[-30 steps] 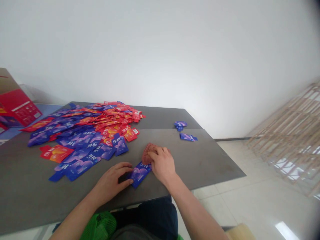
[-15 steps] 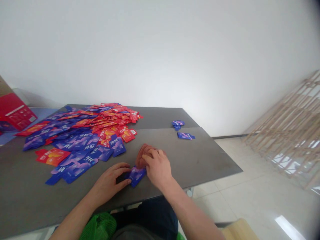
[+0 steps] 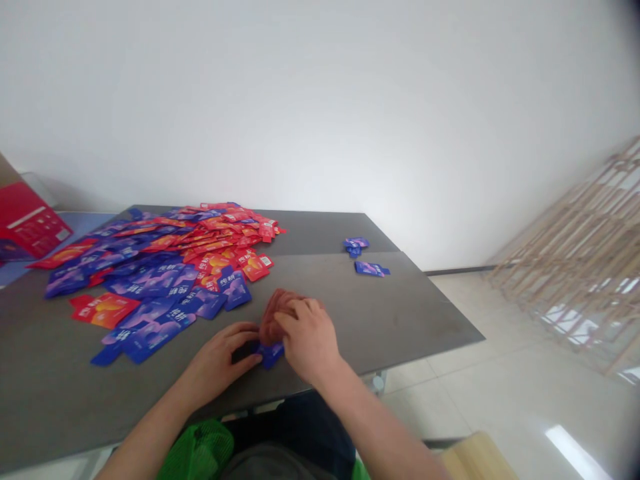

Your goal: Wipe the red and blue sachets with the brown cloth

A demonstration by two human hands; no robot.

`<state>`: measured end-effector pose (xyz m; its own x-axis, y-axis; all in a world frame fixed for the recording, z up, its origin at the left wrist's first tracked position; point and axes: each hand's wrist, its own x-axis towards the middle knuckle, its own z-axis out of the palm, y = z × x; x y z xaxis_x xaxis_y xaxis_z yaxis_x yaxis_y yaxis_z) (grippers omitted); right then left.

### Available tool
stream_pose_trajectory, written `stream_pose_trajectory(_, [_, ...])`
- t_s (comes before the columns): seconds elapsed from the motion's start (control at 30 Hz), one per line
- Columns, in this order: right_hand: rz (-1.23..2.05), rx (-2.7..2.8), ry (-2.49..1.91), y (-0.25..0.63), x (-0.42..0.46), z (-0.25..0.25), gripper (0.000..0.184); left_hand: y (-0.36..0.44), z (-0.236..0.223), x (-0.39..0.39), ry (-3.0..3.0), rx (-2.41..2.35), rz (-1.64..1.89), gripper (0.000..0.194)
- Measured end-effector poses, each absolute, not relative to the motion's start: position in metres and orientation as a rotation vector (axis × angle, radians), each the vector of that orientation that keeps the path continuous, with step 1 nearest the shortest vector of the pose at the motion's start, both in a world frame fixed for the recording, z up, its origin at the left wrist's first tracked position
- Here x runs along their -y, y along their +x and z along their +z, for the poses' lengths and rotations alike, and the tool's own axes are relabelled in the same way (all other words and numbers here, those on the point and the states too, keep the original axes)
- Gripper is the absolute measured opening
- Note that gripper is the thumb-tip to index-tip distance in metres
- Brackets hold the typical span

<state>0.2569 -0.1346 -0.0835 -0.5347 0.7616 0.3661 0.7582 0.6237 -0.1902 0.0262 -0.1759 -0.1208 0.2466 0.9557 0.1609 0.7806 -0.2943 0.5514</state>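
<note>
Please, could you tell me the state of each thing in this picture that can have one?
Nearest blue packet: lying down, partly covered
Reddish cloth: bunched, over that packet
Left grip: open, at the packet's edge
Right grip: closed on the cloth
Packet pile: heaped, red and blue mixed
Far-right blue packets: lying apart from the pile
Red carton: partly out of view

Between eight and nine o'clock, blue packets (image 3: 233,291) and red packets (image 3: 255,267) are showing 纯 plus a blurred character.
</note>
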Motion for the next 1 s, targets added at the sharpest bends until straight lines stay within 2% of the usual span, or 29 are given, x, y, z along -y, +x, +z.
stream_pose_trajectory(0.17, [0.066, 2.545, -1.118, 0.251, 0.154, -0.104, 0.020, 0.027, -0.121, 0.176, 2.158, -1.583, 0.700, 0.032])
stream_pose_trajectory(0.4, [-0.088, 2.237, -1.668, 0.321, 0.077, -0.105, 0.028, 0.024, -0.120, 0.177, 2.144, -1.645, 0.624, 0.035])
stream_pose_trajectory(0.6, [-0.107, 2.075, -1.696, 0.349, 0.109, -0.127, 0.035, 0.024, -0.121, 0.174, 2.161, -1.663, 0.604, 0.037])
stream_pose_trajectory(0.73, [-0.071, 2.022, -1.681, 0.348, 0.119, -0.134, 0.033, 0.024, -0.120, 0.175, 2.201, -1.692, 0.542, 0.041])
stream_pose_trajectory(0.9, [-0.032, 2.006, -1.645, 0.347, 0.114, -0.132, 0.032, 0.013, -0.092, 0.169, 2.290, -1.553, 0.277, 0.048])
stream_pose_trajectory(1.0, [-0.029, 2.007, -1.641, 0.347, 0.114, -0.132, 0.033, 0.015, -0.064, 0.157, 2.268, -1.410, 0.129, 0.044])
